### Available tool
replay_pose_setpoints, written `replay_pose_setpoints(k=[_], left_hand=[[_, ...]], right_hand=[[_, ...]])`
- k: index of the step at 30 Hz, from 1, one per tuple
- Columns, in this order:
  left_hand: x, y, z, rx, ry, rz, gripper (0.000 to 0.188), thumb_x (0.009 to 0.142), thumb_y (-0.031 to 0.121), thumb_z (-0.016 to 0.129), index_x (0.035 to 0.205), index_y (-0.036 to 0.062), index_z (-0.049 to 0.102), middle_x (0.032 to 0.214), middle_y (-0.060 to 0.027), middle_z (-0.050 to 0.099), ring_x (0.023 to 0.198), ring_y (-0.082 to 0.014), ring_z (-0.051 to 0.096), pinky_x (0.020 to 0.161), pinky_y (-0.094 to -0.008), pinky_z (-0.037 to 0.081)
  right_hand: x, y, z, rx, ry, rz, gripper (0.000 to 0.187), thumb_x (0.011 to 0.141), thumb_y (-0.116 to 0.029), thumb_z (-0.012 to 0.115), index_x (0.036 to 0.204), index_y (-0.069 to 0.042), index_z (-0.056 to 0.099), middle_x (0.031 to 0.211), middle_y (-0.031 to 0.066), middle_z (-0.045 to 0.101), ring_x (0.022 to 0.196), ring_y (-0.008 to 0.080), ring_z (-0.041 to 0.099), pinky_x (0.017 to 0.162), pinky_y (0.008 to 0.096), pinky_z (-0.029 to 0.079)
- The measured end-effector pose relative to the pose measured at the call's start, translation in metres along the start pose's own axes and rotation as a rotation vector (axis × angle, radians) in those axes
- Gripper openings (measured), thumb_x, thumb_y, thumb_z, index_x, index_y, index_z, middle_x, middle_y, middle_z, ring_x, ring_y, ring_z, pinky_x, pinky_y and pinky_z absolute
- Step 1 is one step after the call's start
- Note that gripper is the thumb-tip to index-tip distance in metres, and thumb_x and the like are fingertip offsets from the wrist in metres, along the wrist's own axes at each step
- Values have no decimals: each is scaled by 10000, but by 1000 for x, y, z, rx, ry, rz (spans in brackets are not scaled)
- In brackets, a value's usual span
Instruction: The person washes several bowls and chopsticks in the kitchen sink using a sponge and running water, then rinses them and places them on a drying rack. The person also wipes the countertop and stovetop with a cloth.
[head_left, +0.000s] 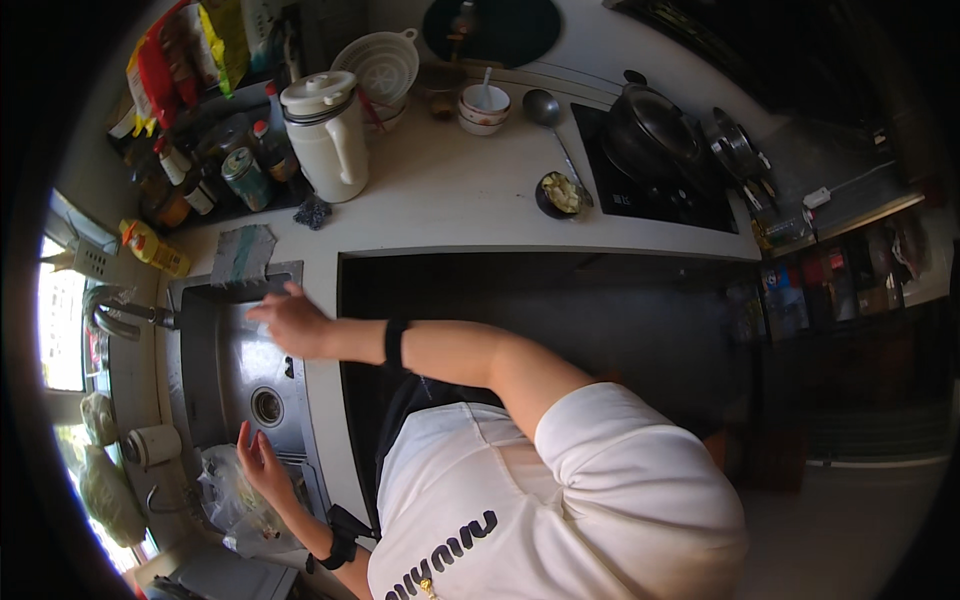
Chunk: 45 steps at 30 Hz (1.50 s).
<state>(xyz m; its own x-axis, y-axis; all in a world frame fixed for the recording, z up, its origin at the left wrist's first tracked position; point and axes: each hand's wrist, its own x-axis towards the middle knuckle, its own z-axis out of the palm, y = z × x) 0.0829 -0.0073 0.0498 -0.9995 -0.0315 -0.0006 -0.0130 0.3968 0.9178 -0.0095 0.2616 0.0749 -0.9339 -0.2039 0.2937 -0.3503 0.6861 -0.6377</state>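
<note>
My right hand (296,322) hangs over the far end of a stainless steel sink (193,370). Its thumb stands away from the loosely bent fingers, and I see nothing held in it. My left hand (264,468) is at the near end, fingers spread and empty, beside a clear plastic bag (225,495). Something pale shows inside the bag, too unclear to name. Between the hands lie the drain (267,406) and a small dark object (289,367) on the sink's side. A grey cloth (243,254) lies on the counter just beyond the sink.
A curved faucet (125,318) reaches in from the window side. Near the sink stand a yellow bottle (155,248), a white jug (328,140) and several sauce bottles. Farther right are stacked bowls (484,108), a ladle (543,108), a dark-skinned cut piece (560,195) and a black pot (652,135).
</note>
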Motion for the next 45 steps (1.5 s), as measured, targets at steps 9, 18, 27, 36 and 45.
replay_pose_setpoints(k=[9,18,27,36,45], left_hand=[[13,1,22,87,-19,96,323,935,131,550,1238,25,523,1183,-81,577,937,-151,578,736,-262,456],[33,33,86,136,-75,45,307,929,102,546,1225,24,531,1171,-72,572,906,-142,577,750,-261,463],[56,102,164,249,-104,185,310,918,91,548,1225,44,534,1187,-93,570,918,-172,610,794,-287,470],[37,100,165,294,-6,32,304,909,66,549,1211,32,541,1165,-104,570,922,-186,609,819,-294,472],[16,131,172,289,207,97,296,832,27,606,1126,49,585,1198,-112,555,925,-231,635,796,-307,498]], right_hand=[[-217,259,-170,1154,1013,1155,372,813,-150,605,1157,-122,467,942,66,572,836,235,613,681,368,541],[-284,331,-229,1622,1737,923,399,790,-149,578,1157,-37,469,1054,164,539,814,360,633,644,384,601],[-232,383,-271,1484,1529,958,334,739,-38,542,1070,-10,508,959,183,589,719,337,634,526,298,586],[-180,480,-293,1643,1616,960,424,753,-16,570,1155,-22,437,1003,260,538,733,434,603,482,307,579],[-148,416,-240,1635,970,999,570,892,-350,591,1320,-81,328,1163,210,509,973,279,606,806,375,560]])
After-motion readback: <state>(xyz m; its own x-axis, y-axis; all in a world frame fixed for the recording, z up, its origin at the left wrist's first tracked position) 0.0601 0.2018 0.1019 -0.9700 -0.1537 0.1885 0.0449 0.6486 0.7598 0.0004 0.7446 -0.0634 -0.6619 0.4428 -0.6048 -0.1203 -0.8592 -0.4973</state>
